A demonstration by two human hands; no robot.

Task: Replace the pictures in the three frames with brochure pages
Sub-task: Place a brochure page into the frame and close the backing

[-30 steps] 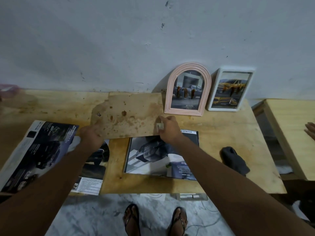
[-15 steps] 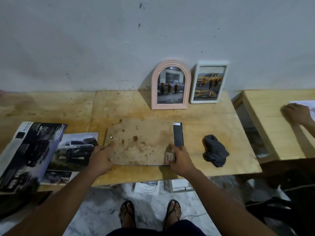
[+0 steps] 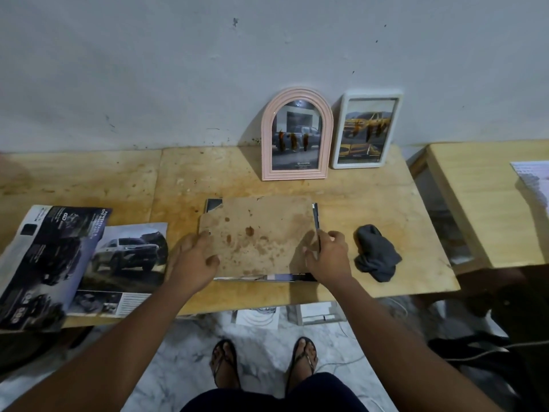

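A stained brown backing board lies flat on the wooden table, covering a brochure page whose edges show at the board's front, right side and far left corner. My left hand rests on the board's near left corner with fingers spread. At the board's right edge, my right hand has its fingers curled around the edge and a thin dark strip. A pink arched frame and a white frame lean against the wall, each showing a car picture.
An open car brochure and a loose page lie at the table's left. A crumpled grey cloth sits right of my right hand. A second table with a paper stands to the right. My feet are below the front edge.
The board has come down from near the wall onto the brochure page and now lies flat over it. Both hands stayed at its left and right edges.
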